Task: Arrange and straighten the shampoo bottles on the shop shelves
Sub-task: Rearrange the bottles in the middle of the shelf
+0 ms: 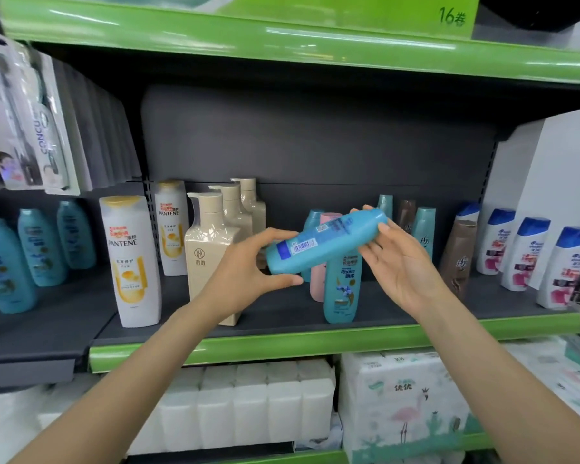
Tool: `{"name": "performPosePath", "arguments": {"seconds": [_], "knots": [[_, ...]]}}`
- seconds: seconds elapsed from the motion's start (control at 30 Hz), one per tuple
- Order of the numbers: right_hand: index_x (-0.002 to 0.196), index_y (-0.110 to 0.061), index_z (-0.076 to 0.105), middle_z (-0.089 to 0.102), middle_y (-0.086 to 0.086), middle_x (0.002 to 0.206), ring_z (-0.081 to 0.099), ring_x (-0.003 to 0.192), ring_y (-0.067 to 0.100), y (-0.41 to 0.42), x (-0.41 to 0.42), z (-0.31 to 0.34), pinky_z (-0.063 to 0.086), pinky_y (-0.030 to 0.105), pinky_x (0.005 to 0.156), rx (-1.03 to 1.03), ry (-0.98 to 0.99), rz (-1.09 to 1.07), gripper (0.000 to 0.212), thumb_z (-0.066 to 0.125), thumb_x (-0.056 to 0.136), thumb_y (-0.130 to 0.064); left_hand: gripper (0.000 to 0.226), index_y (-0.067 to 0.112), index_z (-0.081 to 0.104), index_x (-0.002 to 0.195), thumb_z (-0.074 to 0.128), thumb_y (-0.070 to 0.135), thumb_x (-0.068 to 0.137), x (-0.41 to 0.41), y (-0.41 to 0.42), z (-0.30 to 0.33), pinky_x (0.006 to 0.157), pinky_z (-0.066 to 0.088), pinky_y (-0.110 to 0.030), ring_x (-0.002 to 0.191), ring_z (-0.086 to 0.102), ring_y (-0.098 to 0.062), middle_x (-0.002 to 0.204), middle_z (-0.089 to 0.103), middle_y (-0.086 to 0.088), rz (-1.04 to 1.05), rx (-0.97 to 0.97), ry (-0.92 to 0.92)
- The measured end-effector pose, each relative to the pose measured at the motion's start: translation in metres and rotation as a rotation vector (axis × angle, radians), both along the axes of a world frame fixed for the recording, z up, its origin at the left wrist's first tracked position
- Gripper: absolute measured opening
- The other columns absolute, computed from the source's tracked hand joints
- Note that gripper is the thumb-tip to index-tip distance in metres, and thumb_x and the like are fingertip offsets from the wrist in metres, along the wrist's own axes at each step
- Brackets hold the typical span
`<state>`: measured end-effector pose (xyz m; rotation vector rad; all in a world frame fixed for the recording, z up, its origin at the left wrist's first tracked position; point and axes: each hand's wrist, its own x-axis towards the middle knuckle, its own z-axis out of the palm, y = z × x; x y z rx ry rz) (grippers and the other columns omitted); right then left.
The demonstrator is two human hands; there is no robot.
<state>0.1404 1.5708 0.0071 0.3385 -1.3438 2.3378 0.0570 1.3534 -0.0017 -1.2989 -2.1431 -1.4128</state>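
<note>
Shampoo bottle (325, 242), teal w/ barcode label facing up, is held in the air in front of the middle shelf (315, 343), lying near-horizontal, cap end tilted up to the right. Left hand (248, 266) grips its base end: thumb under, fingers (278, 233) curled over the top. Right hand (402, 262) holds the cap end, palm up, thumb behind the cap and fingers loosely wrapped under & around it. Both hands grasping the same bottle.

Just behind/below it stands an upright teal Rejoice bottle (340, 289) near the shelf front, w/ a pink bottle (318, 279) beside it to the left & another teal one further back. Left of those: 3 beige pump bottles (211, 249) in a row front-to-back, then 2 white Pantene bottles (131, 259), front one closer to the edge. Further left, on the neighbouring shelf section, 3 teal bottles (41, 252) in a row.

Right of the held bottle: teal & brown bottles (424, 229) at the back, a taller brown bottle (457, 259) fwd of them, then 3–4 white bottles w/ blue caps (526, 252) angled toward the shelf's right end.

Shelf edge is green; below it are white tissue packs (248, 403) and a flamingo-print pack (406, 403). Upper left hang toothbrush packs (24, 118).
</note>
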Motion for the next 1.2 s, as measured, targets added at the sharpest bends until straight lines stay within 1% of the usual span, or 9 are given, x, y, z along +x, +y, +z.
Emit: {"name": "performPosePath", "arguments": {"seconds": [0.07,0.17,0.37,0.5,0.63,0.87,0.97,1.07,1.2], "knots": [[0.134,-0.014,0.047,0.057,0.009,0.133,0.056,0.12,0.018,0.001,-0.002,0.001,0.049,0.028,0.097,0.063,0.023,0.014,0.041,0.047,0.093,-0.016,0.044,0.028,0.06,0.114,0.076,0.018,0.075,0.002,0.007,0.001,0.076,0.052,-0.018,0.082,0.062,0.001,0.098,0.065,0.009,-0.088,0.019,-0.183],[0.131,-0.027,0.046,0.062,0.002,0.116,0.061,0.109,0.02,0.003,-0.008,0.003,0.051,0.04,0.094,0.188,-0.005,-0.022,0.045,0.054,0.087,-0.027,0.031,0.021,0.06,0.116,0.065,0.022,0.085,0.002,0.018,0.005,0.086,0.055,-0.038,0.088,0.07,-0.018,0.104,0.068,-0.002,-0.212,-0.002,-0.384],[0.117,-0.022,0.053,0.067,-0.001,0.096,0.066,0.097,0.022,0.022,-0.017,0.026,0.057,0.037,0.074,0.166,0.039,-0.172,0.037,0.061,0.081,-0.026,0.027,0.016,0.061,0.113,0.055,0.026,0.089,-0.001,0.045,0.016,0.083,0.056,-0.029,0.095,0.068,-0.018,0.102,0.07,-0.005,-0.319,-0.083,-0.466],[0.121,-0.02,0.054,0.067,-0.002,0.1,0.066,0.097,0.02,0.042,-0.024,0.04,0.057,0.035,0.069,0.249,-0.007,-0.28,0.043,0.063,0.081,-0.03,0.034,0.014,0.064,0.102,0.05,0.041,0.087,-0.02,0.065,0.02,0.078,0.053,-0.024,0.083,0.068,-0.01,0.09,0.072,0.002,-0.175,0.027,-0.394],[0.125,-0.023,0.053,0.067,-0.002,0.1,0.067,0.096,0.018,0.065,-0.03,0.048,0.056,0.034,0.069,0.27,-0.044,-0.376,0.037,0.06,0.089,-0.027,0.017,0.018,0.061,0.101,0.045,0.024,0.097,-0.055,0.083,0.013,0.075,0.05,-0.024,0.085,0.066,-0.011,0.095,0.067,0.003,0.113,0.107,-0.294],[0.123,-0.029,0.054,0.068,0.002,0.099,0.069,0.087,0.013,0.09,-0.053,0.047,0.056,0.031,0.075,0.443,-0.075,-0.538,0.036,0.063,0.088,-0.025,0.032,0.017,0.053,0.128,0.044,0.012,0.098,-0.094,0.113,0.017,0.077,0.03,-0.004,0.102,0.049,-0.005,0.109,0.055,0.006,0.237,-0.078,-0.124],[0.118,-0.034,0.052,0.065,0.002,0.094,0.065,0.083,0.011,0.097,-0.072,0.038,0.052,0.026,0.071,0.575,-0.092,-0.619,0.036,0.065,0.087,-0.022,0.036,0.022,0.051,0.13,0.049,0.014,0.095,-0.107,0.121,0.019,0.087,0.034,-0.011,0.107,0.051,-0.007,0.118,0.057,0.004,0.215,-0.142,-0.132],[0.119,-0.034,0.052,0.063,0.001,0.091,0.063,0.082,0.014,0.105,-0.096,0.024,0.052,0.031,0.073,0.743,-0.165,-0.675,0.039,0.068,0.085,-0.022,0.039,0.024,0.051,0.13,0.051,0.01,0.094,-0.12,0.124,0.018,0.098,0.042,-0.026,0.116,0.054,-0.014,0.127,0.058,0.0,0.209,-0.208,-0.118],[0.119,-0.03,0.049,0.059,0.005,0.1,0.058,0.089,0.02,0.112,-0.132,0.004,0.044,0.026,0.066,0.779,-0.239,-0.657,0.039,0.067,0.086,-0.019,0.032,0.028,0.057,0.118,0.055,0.01,0.092,-0.13,0.126,0.016,0.092,0.049,-0.032,0.106,0.058,-0.016,0.118,0.063,-0.005,0.21,-0.209,-0.14]]}}
